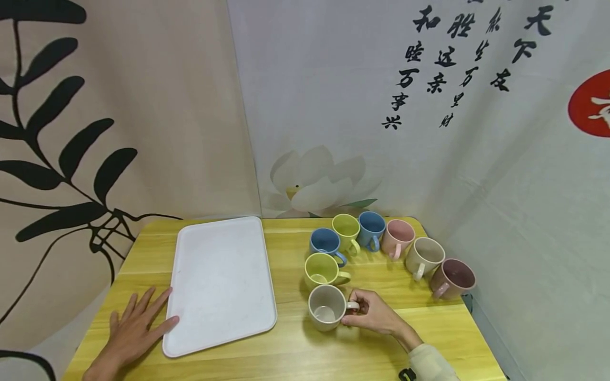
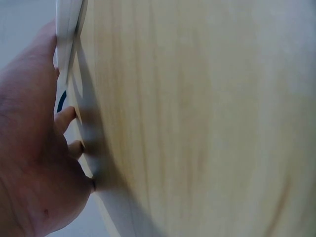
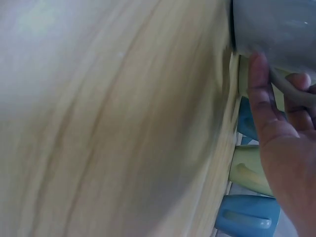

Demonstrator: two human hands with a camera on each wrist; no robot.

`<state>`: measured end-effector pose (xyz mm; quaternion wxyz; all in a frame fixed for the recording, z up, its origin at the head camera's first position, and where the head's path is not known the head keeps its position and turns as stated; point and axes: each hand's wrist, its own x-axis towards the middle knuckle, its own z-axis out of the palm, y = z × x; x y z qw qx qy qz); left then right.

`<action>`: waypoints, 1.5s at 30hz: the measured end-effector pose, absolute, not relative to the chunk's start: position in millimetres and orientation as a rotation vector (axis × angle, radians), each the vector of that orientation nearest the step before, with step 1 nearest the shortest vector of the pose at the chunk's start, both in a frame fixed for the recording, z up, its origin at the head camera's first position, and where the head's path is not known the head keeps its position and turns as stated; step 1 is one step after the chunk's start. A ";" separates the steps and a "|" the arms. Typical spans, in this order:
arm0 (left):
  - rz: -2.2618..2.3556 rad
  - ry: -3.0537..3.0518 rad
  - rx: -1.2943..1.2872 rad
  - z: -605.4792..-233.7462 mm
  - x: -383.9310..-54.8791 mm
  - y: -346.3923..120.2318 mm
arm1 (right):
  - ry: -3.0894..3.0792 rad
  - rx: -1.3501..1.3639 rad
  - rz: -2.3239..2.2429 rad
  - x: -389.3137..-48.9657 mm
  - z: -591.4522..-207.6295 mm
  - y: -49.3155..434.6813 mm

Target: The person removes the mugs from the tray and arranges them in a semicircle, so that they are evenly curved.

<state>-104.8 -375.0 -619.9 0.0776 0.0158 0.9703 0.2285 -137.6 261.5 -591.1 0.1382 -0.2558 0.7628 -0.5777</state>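
Note:
A light grey-beige mug [image 1: 326, 307] stands on the table at the front of the mug group, open side up. My right hand [image 1: 374, 316] holds it by the handle, thumb and fingers around the loop; the right wrist view shows the handle [image 3: 291, 94] between the fingers. My left hand [image 1: 135, 329] lies spread at the left edge of a white rectangular tray [image 1: 221, 286], fingers straight, with the thumb and index tip touching its rim. Just behind the held mug is a yellow-green mug [image 1: 320, 270], its handle pointing right.
Behind stand a blue mug [image 1: 325, 241], another yellow-green mug [image 1: 346, 226] and a second blue mug [image 1: 371, 229]. A pink mug [image 1: 398, 236], a cream mug [image 1: 425, 254] and a mauve mug [image 1: 454, 278] curve along the right edge. A printed cloth [image 1: 333, 106] hangs behind the wooden table [image 1: 295, 360].

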 end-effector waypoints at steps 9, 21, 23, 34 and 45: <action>0.685 2.906 0.040 -625.1 -104.3 -377.6 | 2.194 -0.740 -1.645 -138.5 -593.6 264.8; 0.666 2.890 0.021 -619.2 -105.9 -375.5 | 2.128 -0.675 -1.677 -139.3 -594.2 272.6; 0.663 2.891 0.023 -618.6 -106.0 -375.6 | 2.085 -0.701 -1.691 -139.7 -595.6 275.0; 0.665 2.894 0.046 -614.3 -107.7 -375.7 | 2.163 -0.665 -1.661 -140.4 -592.2 294.0; 0.719 2.994 0.077 -604.9 -111.8 -361.6 | 2.912 -0.569 -1.277 -144.3 -588.2 296.0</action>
